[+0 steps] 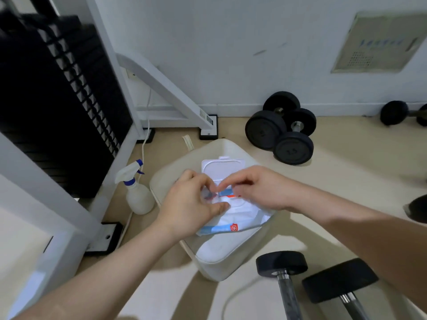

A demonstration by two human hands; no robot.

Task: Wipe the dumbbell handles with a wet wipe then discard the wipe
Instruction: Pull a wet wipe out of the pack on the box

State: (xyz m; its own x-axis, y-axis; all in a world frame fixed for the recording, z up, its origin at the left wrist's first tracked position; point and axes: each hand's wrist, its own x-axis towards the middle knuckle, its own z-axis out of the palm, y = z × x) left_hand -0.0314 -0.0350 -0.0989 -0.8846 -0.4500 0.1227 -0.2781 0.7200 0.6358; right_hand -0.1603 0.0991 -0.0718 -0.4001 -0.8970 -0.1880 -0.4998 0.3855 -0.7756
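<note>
A white wet-wipe pack (240, 218) lies on a cream padded seat (221, 257), its plastic lid (221, 167) flipped open toward the wall. My left hand (191, 204) holds the pack at its opening, thumb on the white top. My right hand (256, 188) pinches at the blue and red seal sticker (227, 193) over the opening. No wipe shows outside the pack. Two dumbbells with metal handles (286, 287) (351, 301) lie at the bottom right, near my right forearm.
A white spray bottle (138, 195) with a blue trigger stands left of the seat. A weight-stack machine (57, 100) with a white frame fills the left. Black dumbbells (282, 130) sit by the wall, another (397, 112) at far right. A cable runs along the beige floor.
</note>
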